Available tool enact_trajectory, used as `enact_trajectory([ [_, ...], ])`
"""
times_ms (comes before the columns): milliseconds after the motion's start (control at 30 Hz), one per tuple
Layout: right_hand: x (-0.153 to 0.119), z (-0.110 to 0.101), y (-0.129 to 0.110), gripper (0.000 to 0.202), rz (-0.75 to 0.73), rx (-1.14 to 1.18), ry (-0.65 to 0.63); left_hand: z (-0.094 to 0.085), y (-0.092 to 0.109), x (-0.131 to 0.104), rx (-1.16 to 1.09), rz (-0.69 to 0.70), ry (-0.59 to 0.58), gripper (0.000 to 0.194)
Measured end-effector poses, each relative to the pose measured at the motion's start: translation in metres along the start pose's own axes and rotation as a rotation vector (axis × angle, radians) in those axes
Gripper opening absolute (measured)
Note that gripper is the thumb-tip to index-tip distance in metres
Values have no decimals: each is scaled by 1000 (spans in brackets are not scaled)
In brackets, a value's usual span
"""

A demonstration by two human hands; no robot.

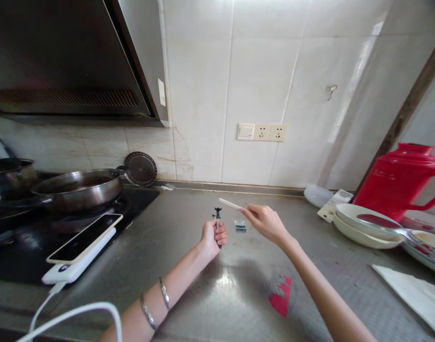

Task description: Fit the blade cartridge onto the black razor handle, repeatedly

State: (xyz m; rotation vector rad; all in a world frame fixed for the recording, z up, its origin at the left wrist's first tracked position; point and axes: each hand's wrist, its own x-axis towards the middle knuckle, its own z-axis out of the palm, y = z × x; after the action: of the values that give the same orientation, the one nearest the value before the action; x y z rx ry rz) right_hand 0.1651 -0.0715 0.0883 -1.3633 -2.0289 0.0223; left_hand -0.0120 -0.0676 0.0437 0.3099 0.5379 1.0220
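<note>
My left hand [213, 235] is closed round a small grey-and-black handle [218, 222], held upright with its forked black head above the fingers. It may be a razor handle, but I cannot tell for sure. In my right hand [265, 221] a slim white stick [230, 204] is pinched between thumb and fingers, its free end pointing left towards the forked head and apart from it. Between the hands, a small clear pack [240, 226] with dark teal strips lies on the metal counter [188, 304].
At left, a steel pan [80, 190] sits on the black hob, beside a phone [85, 240] on a white power bank [78, 266] with a cable. Stacked bowls [363, 232], a red jug [399, 185] and a white paper [413, 297] are at right. A red heart-shaped sticker remnant [282, 299] marks the counter.
</note>
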Motion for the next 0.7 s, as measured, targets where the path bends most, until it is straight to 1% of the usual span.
enact_trajectory([
  [67,4,13,14,48,17,-10,-25,-1,0,1,16,7,-4,38],
  [133,3,25,23,51,22,47,-38,-2,0,1,43,15,-11,37],
  [233,-3,35,29,52,-24,95,-58,-2,-2,1,96,40,-15,36],
  [367,-10,35,27,50,-87,82,-63,1,-4,-2,171,62,-11,38],
  [533,-11,33,24,48,-66,83,17,4,-9,-5,270,82,-31,42],
  [600,-11,30,24,49,-90,73,-28,3,-10,-4,298,90,-34,42],
  [700,-11,24,26,50,-145,106,-148,2,-10,-4,320,100,-53,41],
])
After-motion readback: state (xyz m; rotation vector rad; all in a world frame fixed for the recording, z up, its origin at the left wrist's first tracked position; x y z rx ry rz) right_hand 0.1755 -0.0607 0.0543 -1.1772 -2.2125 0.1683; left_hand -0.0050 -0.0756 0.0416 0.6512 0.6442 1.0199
